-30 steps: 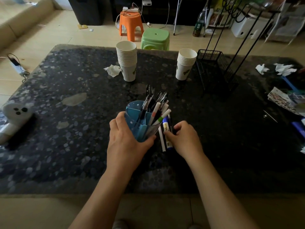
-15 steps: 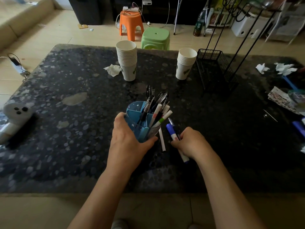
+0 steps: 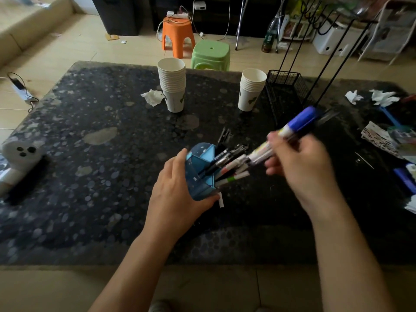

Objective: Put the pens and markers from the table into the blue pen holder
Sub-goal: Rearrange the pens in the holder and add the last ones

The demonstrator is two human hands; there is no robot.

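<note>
The blue pen holder (image 3: 200, 174) leans to the right on the dark speckled table (image 3: 90, 176), with several pens and markers (image 3: 227, 165) sticking out of it. My left hand (image 3: 175, 197) grips its near left side. Lifted to the right of the holder, my right hand (image 3: 301, 167) is closed on a white marker with a blue cap (image 3: 295, 124), blurred, with a dark pen beside it. The marker's lower end sits close to the holder's mouth. One white pen (image 3: 221, 200) lies on the table against the holder's base.
Two stacks of paper cups (image 3: 172, 84) (image 3: 251, 88) stand beyond the holder. A black wire rack (image 3: 286, 91) is at the back right. Crumpled tissues (image 3: 153, 96), papers and blue items (image 3: 405, 176) lie along the right edge. A white device (image 3: 20, 154) sits at the left.
My right hand has picked the blue-capped marker and a dark pen off the table and raised them to the right of the holder. The holder has tipped further right under my left hand.
</note>
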